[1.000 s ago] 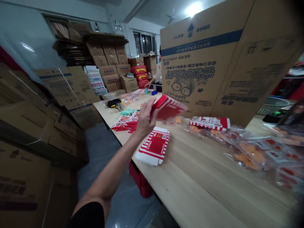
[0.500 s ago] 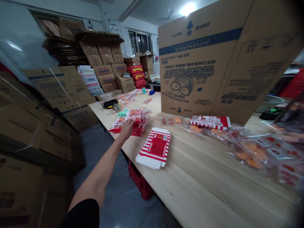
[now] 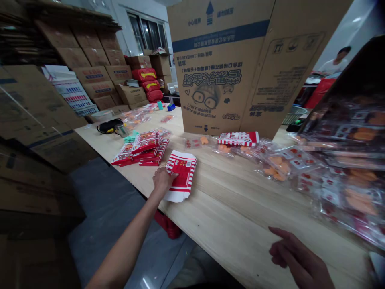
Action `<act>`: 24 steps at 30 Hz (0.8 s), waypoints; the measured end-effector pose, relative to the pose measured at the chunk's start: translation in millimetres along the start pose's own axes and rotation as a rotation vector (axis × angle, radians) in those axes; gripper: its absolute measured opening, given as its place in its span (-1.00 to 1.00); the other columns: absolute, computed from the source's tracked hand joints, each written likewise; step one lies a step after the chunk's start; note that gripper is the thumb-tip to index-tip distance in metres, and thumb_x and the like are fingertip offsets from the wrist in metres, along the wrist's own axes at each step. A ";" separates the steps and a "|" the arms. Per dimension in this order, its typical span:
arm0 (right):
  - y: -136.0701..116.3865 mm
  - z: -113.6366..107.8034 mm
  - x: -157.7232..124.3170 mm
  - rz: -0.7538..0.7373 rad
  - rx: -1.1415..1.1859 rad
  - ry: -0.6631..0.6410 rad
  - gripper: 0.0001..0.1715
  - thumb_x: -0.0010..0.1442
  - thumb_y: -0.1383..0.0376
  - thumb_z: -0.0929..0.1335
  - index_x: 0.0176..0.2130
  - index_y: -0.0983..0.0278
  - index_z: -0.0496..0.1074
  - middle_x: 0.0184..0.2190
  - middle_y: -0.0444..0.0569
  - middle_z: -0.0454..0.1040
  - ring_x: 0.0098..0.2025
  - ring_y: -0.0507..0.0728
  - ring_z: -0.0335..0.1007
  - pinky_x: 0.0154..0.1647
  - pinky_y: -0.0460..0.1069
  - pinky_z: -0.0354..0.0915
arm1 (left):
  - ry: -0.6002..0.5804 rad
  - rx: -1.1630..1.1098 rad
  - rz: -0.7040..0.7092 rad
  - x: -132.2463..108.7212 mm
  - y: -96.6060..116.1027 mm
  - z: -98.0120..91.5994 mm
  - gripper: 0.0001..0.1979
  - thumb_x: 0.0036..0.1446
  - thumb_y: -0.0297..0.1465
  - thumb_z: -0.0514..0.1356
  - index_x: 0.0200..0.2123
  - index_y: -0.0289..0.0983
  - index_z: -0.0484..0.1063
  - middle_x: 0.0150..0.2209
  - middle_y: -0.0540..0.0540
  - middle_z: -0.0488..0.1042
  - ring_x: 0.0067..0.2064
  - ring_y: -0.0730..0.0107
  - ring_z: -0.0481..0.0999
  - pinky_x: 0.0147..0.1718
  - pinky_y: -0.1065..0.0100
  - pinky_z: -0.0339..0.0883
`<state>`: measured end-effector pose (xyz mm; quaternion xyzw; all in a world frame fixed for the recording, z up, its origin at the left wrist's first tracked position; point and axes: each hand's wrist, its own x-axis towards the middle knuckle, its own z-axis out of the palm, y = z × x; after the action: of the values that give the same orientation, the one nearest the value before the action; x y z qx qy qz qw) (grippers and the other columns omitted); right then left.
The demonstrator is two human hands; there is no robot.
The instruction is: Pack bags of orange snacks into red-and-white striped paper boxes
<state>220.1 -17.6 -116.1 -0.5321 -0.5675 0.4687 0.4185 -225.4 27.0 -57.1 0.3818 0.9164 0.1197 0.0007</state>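
Observation:
My left hand (image 3: 162,180) is at the left edge of a flattened red-and-white striped carton (image 3: 183,170), thumb over its printed face and fingers curled at the edge. The carton lies on the wooden table with its white end flaps showing. Just beyond this hand is a loose pile of filled red-and-white packets (image 3: 147,145). At the lower right, my right hand (image 3: 296,257) hovers above the table's near side, index finger stretched out and the others partly bent. Nothing is in it.
A large cardboard box (image 3: 222,72) stands upright at the table's back. Clear bags of orange sweets (image 3: 279,164) heap up on the right, with another red-and-white carton (image 3: 238,138) on some. A metal cup (image 3: 121,130) and black pouch (image 3: 108,126) sit far left. Stacked boxes (image 3: 93,76) line the wall.
My left hand has left the packet pile and come nearer, onto the flattened carton. My right hand has entered at the lower right. The view has turned to the right.

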 end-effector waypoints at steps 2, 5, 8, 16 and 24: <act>-5.2 5.2 0.3 -0.055 -0.075 0.004 -0.60 0.25 -0.01 0.33 -0.06 0.15 0.54 -0.49 -0.08 0.53 -0.51 0.16 0.48 -0.45 0.03 0.47 | 0.064 -0.029 0.019 -10.2 7.8 -7.8 -0.50 0.25 -0.24 0.19 0.15 -0.43 0.30 0.12 -0.48 0.44 0.21 -0.17 0.41 0.11 0.01 0.30; -30.1 8.8 7.8 -0.306 -0.284 0.030 -0.67 0.28 0.13 0.30 -0.02 0.15 0.50 -0.28 0.00 0.61 -0.32 0.21 0.57 -0.31 0.06 0.50 | 0.090 -0.146 0.139 -35.4 27.0 -27.1 -0.59 0.34 -0.32 0.07 0.18 -0.37 0.23 0.00 -0.34 0.54 0.05 0.00 0.54 0.00 0.12 0.39; -75.7 6.1 24.1 -0.577 -0.433 0.094 -0.51 0.25 0.27 0.30 0.16 0.20 0.39 0.07 0.13 0.51 0.02 0.29 0.51 0.02 0.19 0.44 | -0.017 -0.456 0.621 -69.7 54.7 -52.4 -0.68 0.33 -0.26 0.12 0.09 -0.24 0.32 -0.14 -0.15 0.60 -0.17 0.19 0.60 -0.20 0.27 0.45; -134.0 -18.6 76.7 -0.463 -0.305 -0.298 -0.78 0.22 0.28 0.31 -0.21 0.25 0.55 -0.33 -0.03 0.61 -0.36 0.13 0.47 -0.33 0.00 0.34 | -0.099 -0.511 1.337 -89.0 124.0 -57.9 -0.67 0.38 -0.37 0.07 0.17 -0.20 0.36 0.01 -0.20 0.57 -0.01 0.19 0.58 -0.04 0.20 0.46; -118.5 -19.2 99.4 -0.094 0.329 -0.489 -0.55 0.15 -0.03 0.47 -0.22 0.28 0.64 -0.33 -0.02 0.65 -0.35 0.14 0.54 -0.27 0.02 0.40 | -0.115 -0.408 1.180 -109.4 164.6 -29.5 -0.27 0.23 -0.08 0.24 0.34 -0.27 0.14 0.17 -0.36 0.43 0.11 -0.07 0.49 0.03 0.01 0.41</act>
<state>205.4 83.8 1.4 -0.3018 -0.5919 0.6487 0.3711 -35.4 55.8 -2.1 0.8214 0.5086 0.2517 0.0568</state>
